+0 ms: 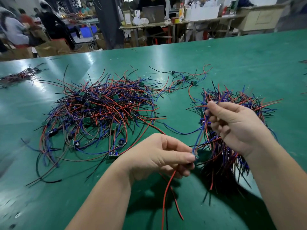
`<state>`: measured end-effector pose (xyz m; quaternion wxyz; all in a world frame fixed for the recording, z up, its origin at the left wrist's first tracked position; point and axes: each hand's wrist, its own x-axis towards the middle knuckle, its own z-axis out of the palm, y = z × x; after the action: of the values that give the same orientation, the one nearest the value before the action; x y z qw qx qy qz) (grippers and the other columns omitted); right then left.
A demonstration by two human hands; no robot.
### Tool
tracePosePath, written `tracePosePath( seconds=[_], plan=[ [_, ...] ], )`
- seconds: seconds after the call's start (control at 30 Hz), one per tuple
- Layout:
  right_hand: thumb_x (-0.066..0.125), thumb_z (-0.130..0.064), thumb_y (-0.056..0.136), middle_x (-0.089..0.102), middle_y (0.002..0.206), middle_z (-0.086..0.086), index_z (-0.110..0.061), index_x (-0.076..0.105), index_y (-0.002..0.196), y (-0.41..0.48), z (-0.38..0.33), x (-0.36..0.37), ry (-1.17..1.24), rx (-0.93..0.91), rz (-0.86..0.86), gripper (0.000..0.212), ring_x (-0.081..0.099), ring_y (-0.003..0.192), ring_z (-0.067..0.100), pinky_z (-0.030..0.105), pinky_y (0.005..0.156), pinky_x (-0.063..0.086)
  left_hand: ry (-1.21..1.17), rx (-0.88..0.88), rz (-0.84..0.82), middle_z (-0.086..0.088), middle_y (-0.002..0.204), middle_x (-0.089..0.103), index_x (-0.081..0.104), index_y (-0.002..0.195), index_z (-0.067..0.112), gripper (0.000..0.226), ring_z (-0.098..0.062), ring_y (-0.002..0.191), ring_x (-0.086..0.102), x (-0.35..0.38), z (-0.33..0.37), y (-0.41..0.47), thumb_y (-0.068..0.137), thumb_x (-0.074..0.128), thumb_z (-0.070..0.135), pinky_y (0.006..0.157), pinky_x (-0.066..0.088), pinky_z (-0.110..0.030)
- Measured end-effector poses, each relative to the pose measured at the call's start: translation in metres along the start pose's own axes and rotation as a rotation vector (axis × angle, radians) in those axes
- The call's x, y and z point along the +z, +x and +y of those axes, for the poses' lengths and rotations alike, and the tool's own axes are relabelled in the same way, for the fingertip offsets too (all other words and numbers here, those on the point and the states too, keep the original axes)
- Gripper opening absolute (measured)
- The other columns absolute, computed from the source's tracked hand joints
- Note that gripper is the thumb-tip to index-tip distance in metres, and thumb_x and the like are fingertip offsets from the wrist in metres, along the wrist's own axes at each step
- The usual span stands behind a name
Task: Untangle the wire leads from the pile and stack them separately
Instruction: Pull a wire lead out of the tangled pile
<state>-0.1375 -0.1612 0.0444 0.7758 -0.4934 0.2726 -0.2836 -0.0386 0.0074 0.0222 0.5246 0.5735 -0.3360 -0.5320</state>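
Observation:
A big tangled pile (103,112) of red, blue and black wire leads with small green boards lies on the green table (232,60), left of centre. A tidier stack of leads (229,156) lies at the right, partly hidden behind my right hand. My left hand (159,156) pinches a small board with a red lead (166,193) hanging below it. My right hand (235,125) is raised above the stack and grips blue and red wires (201,130) that run down to my left hand's fingertips.
A few loose leads with boards (184,80) lie beyond the two heaps. Another small bundle (21,75) sits at the far left. Past the table's far edge stand people, benches and cardboard boxes (49,48).

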Motion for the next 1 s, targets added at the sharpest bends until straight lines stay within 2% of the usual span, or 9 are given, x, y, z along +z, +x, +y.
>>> tracePosePath(
  seconds=[0.13,0.23,0.3,0.4,0.47,0.53,0.67,0.9,1.0],
  plan=[
    [0.066,-0.02,0.078,0.062,0.055,-0.001,-0.01,0.059,0.075,0.003,-0.001,-0.003,0.109,0.037,0.027,0.012,0.051,0.039,0.001,0.007,0.032,0.034,-0.04,0.022,-0.101,0.001,0.076,0.066,0.07,0.111,0.016,0.028,-0.013,0.072,0.055,0.005,-0.005,0.0,0.085,0.061,0.015,0.064,0.048,-0.016],
    [0.054,-0.028,0.093,0.067,0.062,0.0,-0.011,0.065,0.08,0.007,0.004,-0.003,0.176,0.063,0.02,0.024,0.058,0.046,0.004,0.012,0.042,0.045,-0.061,0.107,-0.202,0.006,0.08,0.066,0.072,0.106,0.027,0.024,-0.003,0.073,0.057,0.008,-0.008,-0.001,0.091,0.057,0.015,0.069,0.046,-0.013],
    [0.047,-0.02,0.098,0.068,0.067,0.003,-0.01,0.065,0.087,0.009,0.007,-0.004,0.196,0.079,-0.003,0.023,0.062,0.051,0.008,0.015,0.048,0.049,-0.141,0.217,-0.181,0.005,0.08,0.07,0.073,0.098,0.029,0.017,-0.003,0.072,0.06,0.007,-0.007,0.001,0.082,0.072,0.023,0.069,0.047,-0.014],
    [0.047,0.002,0.093,0.066,0.069,0.007,-0.007,0.064,0.091,0.006,0.014,-0.002,0.039,0.11,-0.127,0.019,0.061,0.051,0.01,0.017,0.048,0.05,-0.485,0.372,0.013,-0.003,0.076,0.071,0.072,0.078,0.025,0.033,-0.006,0.059,0.061,0.004,-0.002,0.008,0.051,0.091,0.027,0.061,0.05,-0.015],
    [0.053,0.005,0.088,0.066,0.071,0.008,-0.007,0.067,0.087,-0.001,0.021,0.003,-0.094,0.138,-0.244,0.019,0.061,0.051,0.011,0.016,0.049,0.048,-0.627,0.469,0.223,-0.003,0.073,0.07,0.064,0.072,0.021,0.033,-0.006,0.052,0.059,0.002,-0.001,0.013,0.049,0.088,0.017,0.054,0.05,-0.015],
    [0.066,-0.002,0.073,0.068,0.072,0.006,-0.01,0.073,0.083,-0.007,0.027,0.008,-0.151,0.15,-0.391,0.014,0.062,0.054,0.01,0.016,0.051,0.048,-0.591,0.532,0.402,0.0,0.07,0.068,0.054,0.074,0.019,0.032,-0.006,0.053,0.059,0.001,-0.002,0.017,0.055,0.078,0.011,0.056,0.05,-0.015],
    [0.072,-0.016,0.061,0.068,0.073,0.002,-0.012,0.077,0.086,-0.011,0.032,0.015,-0.004,0.151,-0.513,0.026,0.06,0.056,0.007,0.014,0.056,0.048,-0.248,0.592,0.621,-0.001,0.078,0.067,0.051,0.076,0.02,0.044,-0.014,0.068,0.057,0.001,-0.009,0.023,0.053,0.088,0.01,0.066,0.047,-0.019],
    [0.065,-0.015,0.066,0.068,0.066,0.002,-0.008,0.074,0.075,-0.007,0.028,0.013,0.041,0.162,-0.383,0.015,0.056,0.05,0.005,0.012,0.047,0.045,-0.07,0.537,0.399,-0.003,0.089,0.074,0.066,0.085,0.013,0.029,-0.013,0.076,0.068,0.005,-0.011,0.022,0.07,0.066,-0.012,0.073,0.055,-0.022],
    [0.066,-0.013,0.065,0.07,0.07,0.005,-0.008,0.075,0.073,-0.006,0.025,0.01,-0.013,0.125,-0.34,0.013,0.057,0.051,0.007,0.012,0.046,0.044,-0.188,0.432,0.366,-0.004,0.093,0.074,0.07,0.092,0.012,0.031,-0.02,0.078,0.07,0.005,-0.007,0.019,0.082,0.054,-0.013,0.066,0.056,-0.026]
  ],
)
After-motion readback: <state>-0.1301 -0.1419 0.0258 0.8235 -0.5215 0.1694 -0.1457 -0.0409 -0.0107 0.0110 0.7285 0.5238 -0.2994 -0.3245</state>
